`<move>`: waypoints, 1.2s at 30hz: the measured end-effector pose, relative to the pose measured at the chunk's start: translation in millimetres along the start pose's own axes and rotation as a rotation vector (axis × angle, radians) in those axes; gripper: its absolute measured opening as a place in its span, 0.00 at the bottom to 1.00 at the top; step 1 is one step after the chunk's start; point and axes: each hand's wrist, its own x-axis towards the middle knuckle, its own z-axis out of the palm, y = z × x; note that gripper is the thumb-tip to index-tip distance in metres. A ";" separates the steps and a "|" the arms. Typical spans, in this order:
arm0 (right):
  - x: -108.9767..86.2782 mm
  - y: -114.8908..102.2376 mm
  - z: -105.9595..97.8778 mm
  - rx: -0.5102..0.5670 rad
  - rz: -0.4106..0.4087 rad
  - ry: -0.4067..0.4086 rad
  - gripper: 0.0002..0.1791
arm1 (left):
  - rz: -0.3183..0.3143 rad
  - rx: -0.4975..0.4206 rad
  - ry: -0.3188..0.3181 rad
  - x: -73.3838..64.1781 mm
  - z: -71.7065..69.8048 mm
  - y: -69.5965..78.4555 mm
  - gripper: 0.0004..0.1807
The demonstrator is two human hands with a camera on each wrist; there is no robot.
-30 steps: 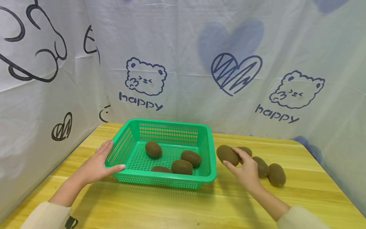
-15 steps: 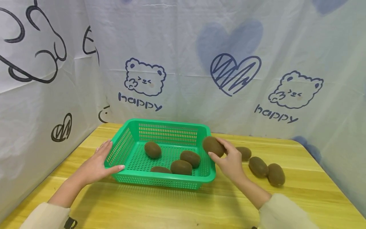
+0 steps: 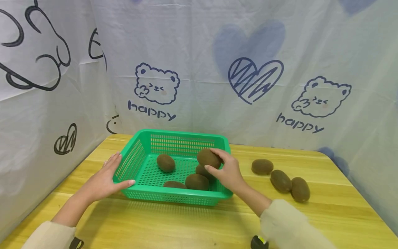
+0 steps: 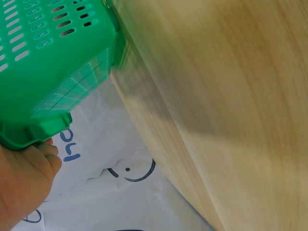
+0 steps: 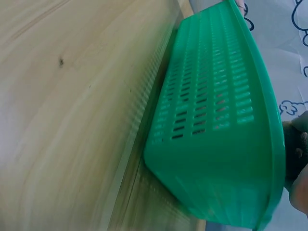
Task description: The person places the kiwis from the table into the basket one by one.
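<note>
A green plastic basket (image 3: 174, 197) stands on the wooden table in the head view. My left hand (image 3: 101, 181) holds its left front corner, thumb over the front rim and fingers along the left side; the left wrist view shows those fingers (image 4: 41, 156) curled under the rim. Inside the basket's right part, my right hand (image 3: 228, 171) grips a brown kiwi (image 3: 207, 158) between thumb and fingers. This kiwi partly hides another one beneath it. Other kiwis lie on the basket floor, one (image 3: 166, 163) toward the left and one (image 3: 197, 182) near the front wall.
Three kiwis lie on the table right of the basket: one (image 3: 262, 166) apart, then two close together, the nearer kiwi (image 3: 300, 189) farthest right. A white curtain (image 3: 199, 86) with printed drawings hangs behind the table (image 3: 149, 228) and along its left side.
My right hand has carried the kiwi leftward from beside the basket, over the right rim and into the basket. My left hand has stayed at the corner.
</note>
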 end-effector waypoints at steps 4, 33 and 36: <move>3.9 -5.9 12.2 -0.003 0.027 -0.072 0.28 | 0.006 -0.002 0.003 0.0 0.1 -0.1 0.56; 30.3 -10.8 64.4 -0.203 0.045 -0.497 0.25 | 0.007 -0.002 0.004 -0.2 0.2 0.2 0.56; 30.7 -9.1 61.9 -0.198 0.079 -0.471 0.26 | 0.007 -0.002 0.005 -0.2 0.4 0.2 0.56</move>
